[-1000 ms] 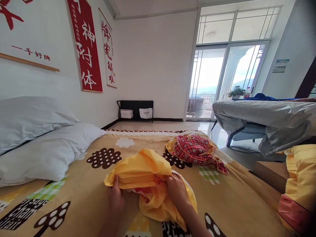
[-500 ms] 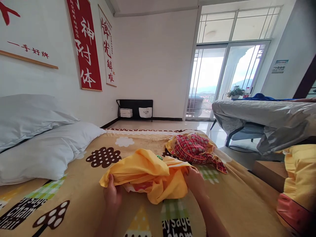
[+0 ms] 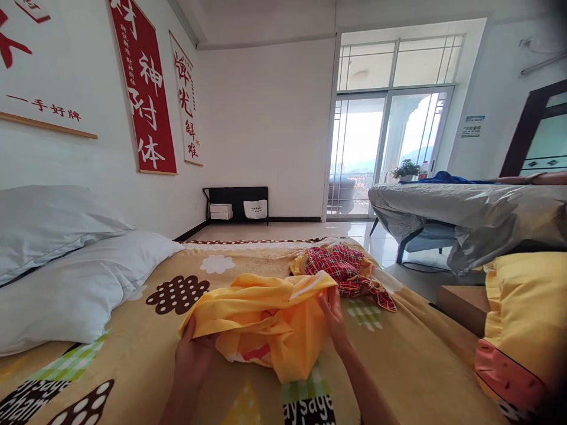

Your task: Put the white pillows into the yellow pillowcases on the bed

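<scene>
A crumpled yellow cloth [image 3: 257, 307] with patches of pink and white print stretches between my two hands, raised a little over the bed. My left hand [image 3: 195, 348] is closed on its left end, with part of the fingers hidden behind the fabric. At the opposite end, my right hand [image 3: 333, 316] grips the upper right edge. The cloth's lower middle hangs in a loose fold. Just beyond my right hand lies a bunched red plaid cloth [image 3: 339, 262] with yellow trim, apart from the hand.
Two white pillows [image 3: 106, 271] lie on the left of the patterned bedspread [image 3: 398, 360]. At right are a yellow cushion [image 3: 522, 295], a cardboard box [image 3: 465, 307] and a plastic-covered table [image 3: 434, 200]. A low black shelf [image 3: 237, 198] stands by the far wall.
The yellow cloth has been spread wider and its folds have opened, hanging lower in the middle. My right hand has risen slightly. The view has turned a little to the right.
</scene>
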